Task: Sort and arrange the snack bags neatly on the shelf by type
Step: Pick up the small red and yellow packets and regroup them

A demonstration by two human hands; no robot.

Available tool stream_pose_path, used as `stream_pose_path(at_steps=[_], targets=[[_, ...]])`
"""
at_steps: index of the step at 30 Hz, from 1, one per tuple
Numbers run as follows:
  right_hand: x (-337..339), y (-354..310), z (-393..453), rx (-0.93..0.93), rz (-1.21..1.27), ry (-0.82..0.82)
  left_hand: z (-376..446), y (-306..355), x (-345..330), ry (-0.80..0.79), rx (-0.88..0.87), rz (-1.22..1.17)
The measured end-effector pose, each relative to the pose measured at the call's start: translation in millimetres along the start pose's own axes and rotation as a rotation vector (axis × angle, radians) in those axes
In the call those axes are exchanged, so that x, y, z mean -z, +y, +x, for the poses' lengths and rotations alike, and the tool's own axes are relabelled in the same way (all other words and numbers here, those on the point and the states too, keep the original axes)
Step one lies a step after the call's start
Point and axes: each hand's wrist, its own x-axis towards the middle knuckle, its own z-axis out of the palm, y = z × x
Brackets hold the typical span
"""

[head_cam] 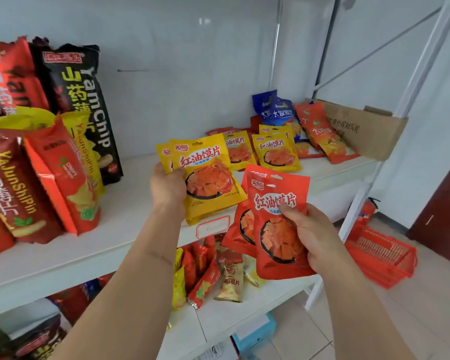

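Note:
My left hand (168, 188) grips a small stack of yellow snack bags (208, 175) above the white shelf's (120, 224) front edge. Lower and to the right, my right hand (312, 237) holds red snack bags (278, 224) of the same print, out in front of the shelf. Further back on the shelf lie more yellow bags (276, 149), partly over red ones. Blue bags (276, 110) and orange-red bags (322, 133) lean at the back right.
Tall yam chip bags (83, 105) in red, black and yellow stand at the shelf's left. A cardboard box (361, 128) sits at the right end. The lower shelf (231, 315) holds mixed snack bags (213, 271). A red basket (379, 253) and fire extinguisher (366, 211) are on the floor.

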Motion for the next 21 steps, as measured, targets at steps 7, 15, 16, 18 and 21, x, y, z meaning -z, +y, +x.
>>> stream_pose_path(at_steps=[7, 15, 16, 18, 21], targets=[[10, -10, 108, 0.025, 0.022, -0.019, 79, -13, -92, 0.004, -0.007, -0.009], [0, -35, 244, 0.050, 0.063, 0.005, 193, -28, -170, -0.034, -0.006, 0.055], [-3, -37, 258, 0.054, 0.066, 0.001, 207, -32, -176, -0.027, 0.013, 0.040], [-7, -39, 285, 0.052, 0.071, -0.010, 230, -41, -185, -0.017, 0.077, -0.012], [-13, -40, 319, 0.034, 0.098, -0.015, 257, -53, -198, -0.010, 0.155, -0.126]])
